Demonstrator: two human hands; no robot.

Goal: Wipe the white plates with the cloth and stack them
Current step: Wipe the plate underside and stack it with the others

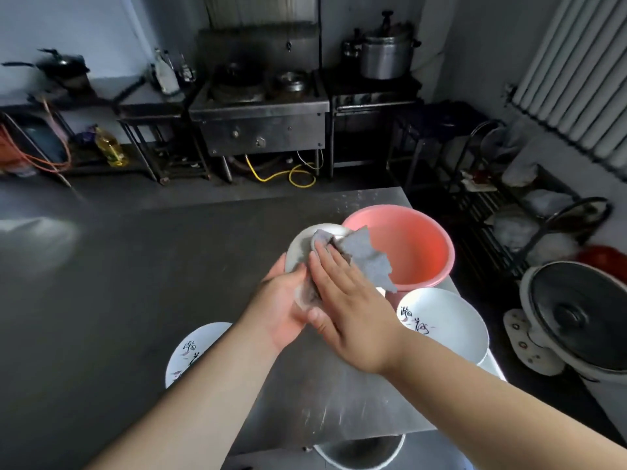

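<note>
Plate [300,247] tilted over the worktop [322,395], left hand [281,301] gripping its near rim; right hand [342,300] presses the cloth [364,259] flat-fingered. Push too hard and it may slip toward the basin [412,245].

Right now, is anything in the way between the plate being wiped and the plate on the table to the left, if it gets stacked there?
Nothing visible on the table lies between them. The held plate is in the left hand; only that forearm crosses above the left plate, covering part of it.
</note>
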